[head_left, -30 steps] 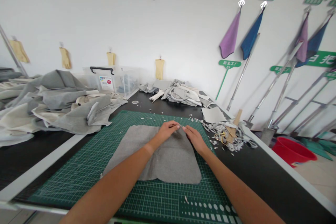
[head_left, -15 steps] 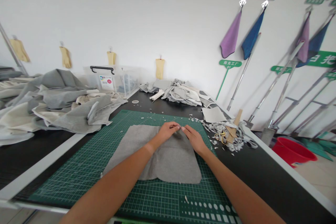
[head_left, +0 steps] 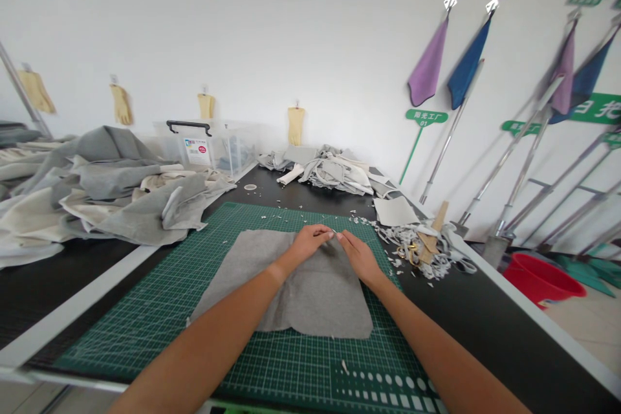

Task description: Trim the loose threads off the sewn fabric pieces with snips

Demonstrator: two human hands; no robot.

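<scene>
A grey piece of fabric (head_left: 310,297) lies on the green cutting mat (head_left: 160,310). At its far edge, my left hand (head_left: 311,242) and my right hand (head_left: 356,253) come close together, their fingertips pinching the cloth's edge. The far edge is lifted a little off the mat between them. A thin light sliver shows between the fingertips; whether it is a strip of cloth or a small tool cannot be made out. Both hands are closed on the fabric.
Heaped grey and white cloth (head_left: 121,187) lies at left, beside a clear plastic bin (head_left: 218,149). More cloth pieces (head_left: 334,171) sit at the back. Shredded scraps (head_left: 412,239) with scissors (head_left: 466,265) lie right. A red bucket (head_left: 543,278) stands on the floor.
The fingertips have parted very slightly, and a thin light sliver now shows between them. The fabric and the rest stay in place.
</scene>
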